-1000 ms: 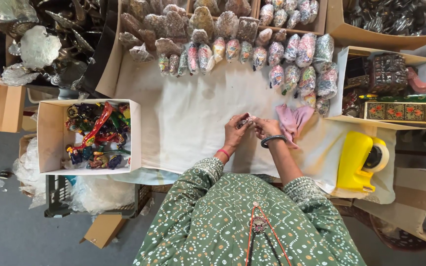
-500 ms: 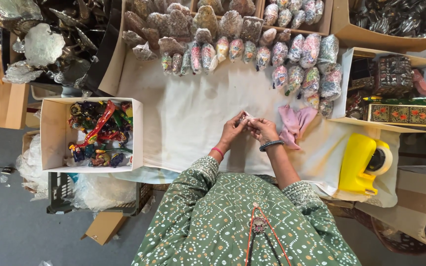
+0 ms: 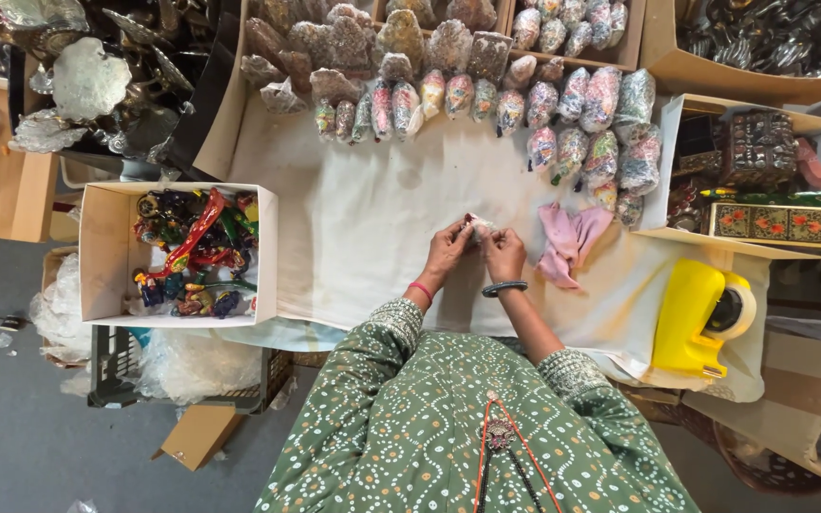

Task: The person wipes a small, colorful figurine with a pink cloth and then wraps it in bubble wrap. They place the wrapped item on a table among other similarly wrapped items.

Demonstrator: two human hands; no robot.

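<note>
**Both hands pinch a small wrapped piece over the cloth**

The small wrapped piece (image 3: 478, 226) is pale and glossy, seemingly under clear film, too small to read its shape. It sits between the fingertips of both hands, above the middle of the cream cloth (image 3: 353, 228) that covers the desk. The left hand (image 3: 448, 249) has its grip closed on the piece from one side, a red band at its wrist; the right hand (image 3: 505, 253) has its grip closed on it from the other side, a dark bangle on its wrist.

Just right of the piece lies a crumpled pink rag (image 3: 570, 239), soft and folded. Beyond the piece, along the far edge of the cloth, runs a row of film-wrapped figurines (image 3: 486, 95), rounded, speckled and shiny. Well to the left of the piece stands an open white cardboard box (image 3: 97, 249) filled with bright lacquered toys in red, blue and green. To the right of the piece, past the rag, rests a yellow plastic tape dispenser (image 3: 691, 313), smooth and curved. Farther right a long painted box (image 3: 786, 224) bears orange flowers on a dark ground.
</note>
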